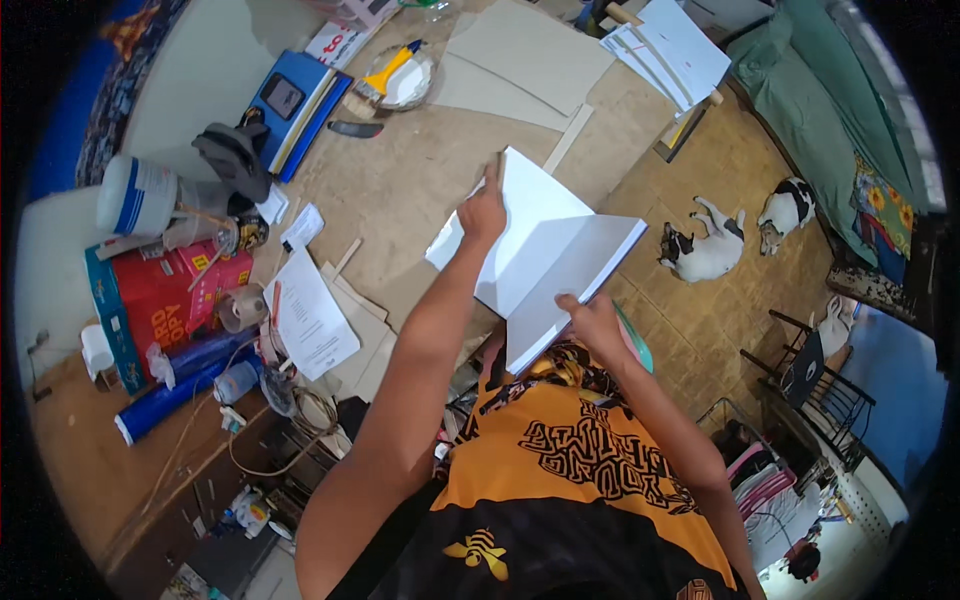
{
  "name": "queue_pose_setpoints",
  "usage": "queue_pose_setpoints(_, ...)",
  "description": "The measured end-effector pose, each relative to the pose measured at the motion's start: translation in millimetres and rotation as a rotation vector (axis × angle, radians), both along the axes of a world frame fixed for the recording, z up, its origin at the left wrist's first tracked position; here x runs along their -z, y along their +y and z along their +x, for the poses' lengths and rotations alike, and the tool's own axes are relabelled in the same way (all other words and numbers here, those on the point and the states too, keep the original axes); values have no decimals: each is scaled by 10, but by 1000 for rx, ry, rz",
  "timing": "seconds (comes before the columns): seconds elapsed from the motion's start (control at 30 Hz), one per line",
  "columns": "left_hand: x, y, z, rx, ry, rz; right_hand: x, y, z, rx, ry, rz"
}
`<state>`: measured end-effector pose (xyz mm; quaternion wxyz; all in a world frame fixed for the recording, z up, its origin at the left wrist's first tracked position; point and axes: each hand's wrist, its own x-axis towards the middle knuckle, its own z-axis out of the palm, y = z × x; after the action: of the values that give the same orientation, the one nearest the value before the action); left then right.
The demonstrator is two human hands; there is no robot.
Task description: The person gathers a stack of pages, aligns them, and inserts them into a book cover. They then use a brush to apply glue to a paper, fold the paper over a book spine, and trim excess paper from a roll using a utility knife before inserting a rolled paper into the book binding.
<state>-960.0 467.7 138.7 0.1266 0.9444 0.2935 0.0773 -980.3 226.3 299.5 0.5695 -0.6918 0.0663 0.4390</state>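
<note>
A book (548,250) lies spread open at the near side of the desk (400,190), right in front of the person's body. Both of its visible faces are plain white and carry no marks that show. The left half (530,195) lies lower and spreads out toward the desk, with a bright sheen over its upper part. The right half (572,265) is tilted up toward the person, looks greyer in the shade, and ends in a pale edge with a bluish tint. The fold between them runs aslant, from lower left to upper right, so the halves form a wide, uneven V.

The left hand (482,215) is back upward over the left half, its fingers (492,172) stretched toward the top edge and held close together; I cannot quite tell whether they only press there or hook around the border. The right hand (597,325) has hold of the right half by its outer edge, the thumb (569,301) laid on the white face and the other fingers largely hidden beneath.

Beyond the book, a narrow pale strip (568,138) and large greyish-beige boards (525,60) lie on the desk. Farther left are a dark-handled cutter (355,129) and a yellow-handled brush (390,70) laid across a bowl (425,88). A printed sheet (312,315) lies left of the left forearm.
</note>
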Motion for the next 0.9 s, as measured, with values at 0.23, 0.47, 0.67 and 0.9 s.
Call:
queue_pose_setpoints(0.23, -270, -59, -1296, -394, 271, -219, -296, 61, 97, 53, 0, -59)
queue_pose_setpoints(0.47, -416, 276, -2068, -502, 348, -152, -163, 59, 145, 77, -3, -23)
queue_pose_setpoints(0.67, -588, 384, -1308, -191, -102, -250, -357, 186, 113, 131, -11, -22)
queue_pose_setpoints(0.9, -671, 637, -1081, 76, 148, -799, -410, -48, 123, 175, -107, -59)
